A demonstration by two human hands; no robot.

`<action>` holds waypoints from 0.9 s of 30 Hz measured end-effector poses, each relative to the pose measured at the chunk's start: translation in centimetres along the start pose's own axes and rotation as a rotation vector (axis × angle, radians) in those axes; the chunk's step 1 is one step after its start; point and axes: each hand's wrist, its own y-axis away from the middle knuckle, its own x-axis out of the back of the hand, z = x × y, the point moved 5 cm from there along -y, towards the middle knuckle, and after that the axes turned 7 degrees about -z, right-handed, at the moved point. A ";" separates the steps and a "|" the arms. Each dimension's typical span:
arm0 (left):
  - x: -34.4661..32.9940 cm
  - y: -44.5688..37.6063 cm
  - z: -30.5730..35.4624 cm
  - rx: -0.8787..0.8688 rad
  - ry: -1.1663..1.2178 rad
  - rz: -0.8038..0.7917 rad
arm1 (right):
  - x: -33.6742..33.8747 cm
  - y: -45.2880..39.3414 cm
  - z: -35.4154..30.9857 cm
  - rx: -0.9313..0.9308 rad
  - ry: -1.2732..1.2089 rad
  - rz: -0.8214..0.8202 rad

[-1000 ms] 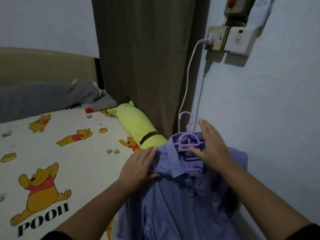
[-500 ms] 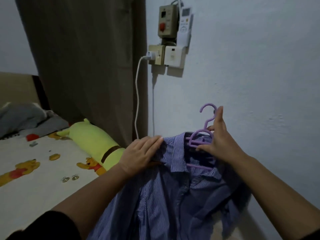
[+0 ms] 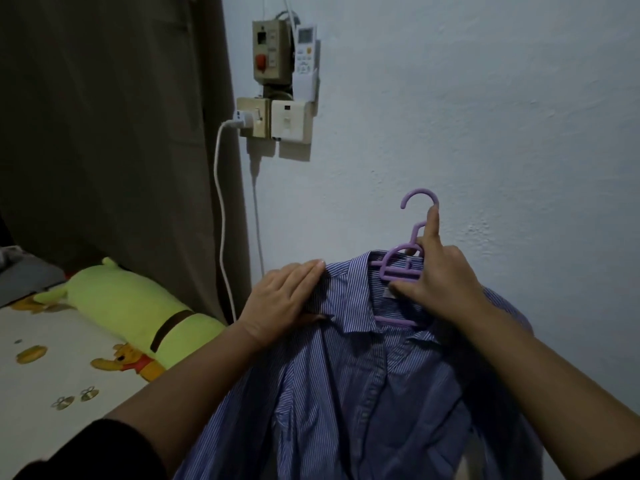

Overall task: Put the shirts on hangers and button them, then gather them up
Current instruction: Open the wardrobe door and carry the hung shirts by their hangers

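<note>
A blue striped shirt (image 3: 349, 389) hangs on a purple plastic hanger (image 3: 398, 268) in front of me, lifted up against the pale wall. My right hand (image 3: 440, 282) grips the hanger at its neck, index finger stretched up along the hook, thumb under the crossbar. My left hand (image 3: 284, 299) holds the shirt's left shoulder by the collar, fingers flat on top and thumb tucked beneath the cloth. The shirt's front falls open below the collar.
A bed with a cartoon-bear sheet (image 3: 52, 368) lies at left, with a green plush bolster (image 3: 131, 310) on it. A brown curtain (image 3: 114, 133) hangs behind. Wall sockets (image 3: 273, 119), a white charger cable (image 3: 221, 220) and a remote (image 3: 306, 53) are mounted on the wall.
Both hands have raised the shirt and hanger off the bed and up toward the wall. The view has swung right and upward. My right hand shifted higher on the hanger's neck.
</note>
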 end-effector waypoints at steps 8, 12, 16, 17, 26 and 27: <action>0.0 -0.9 0.3 0.055 0.188 -0.142 | 0.0 0.1 0.2 0.062 0.146 -0.022; 0.4 1.5 -0.4 0.174 0.343 -0.217 | -1.6 0.7 0.6 0.125 0.117 -0.078; 0.5 6.9 -2.1 0.359 0.383 -0.294 | -4.6 1.3 0.7 0.225 0.039 -0.227; 0.6 8.4 -2.5 0.411 0.381 -0.320 | -5.3 1.3 0.6 0.242 0.008 -0.267; 1.0 17.8 -6.2 0.963 0.353 -0.614 | -11.2 1.0 -5.1 0.573 -0.171 -0.446; 0.5 19.1 -6.3 1.030 0.383 -0.676 | -12.0 1.0 -6.0 0.600 -0.182 -0.458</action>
